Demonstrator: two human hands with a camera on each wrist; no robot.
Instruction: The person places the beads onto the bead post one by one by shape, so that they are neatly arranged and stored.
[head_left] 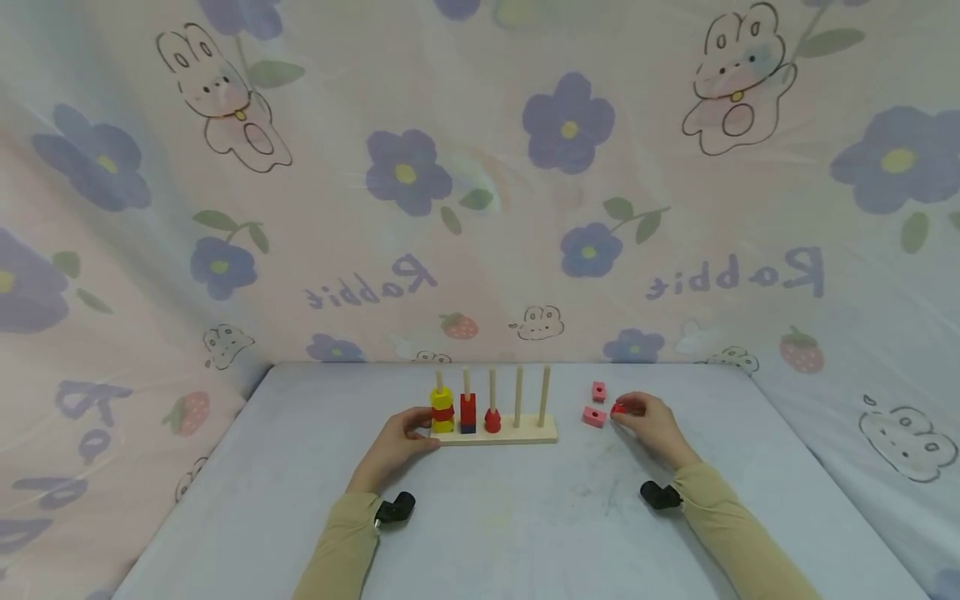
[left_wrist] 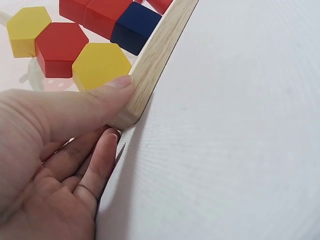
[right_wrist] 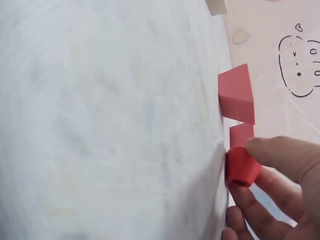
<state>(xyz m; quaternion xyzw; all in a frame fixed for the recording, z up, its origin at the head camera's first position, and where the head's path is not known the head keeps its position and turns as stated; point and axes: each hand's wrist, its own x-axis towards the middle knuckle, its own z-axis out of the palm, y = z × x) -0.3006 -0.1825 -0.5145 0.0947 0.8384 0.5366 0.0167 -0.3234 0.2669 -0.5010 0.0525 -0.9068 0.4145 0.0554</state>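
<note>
A wooden peg stacker has a pale base with several upright pegs. My left hand grips its left end, with the thumb over the corner of the base in the left wrist view. The leftmost peg carries yellow and red hexagonal blocks. Beside them, red blocks sit above a dark blue block, and red rounded pieces are on the middle peg. Off to the right, my right hand pinches a red tapered bead with a hole in its end, between thumb and fingers.
Two pink blocks with holes, one farther back and one nearer, lie between the stacker and my right hand. The white tabletop ends at a patterned cloth hanging behind. Each wrist wears a black camera.
</note>
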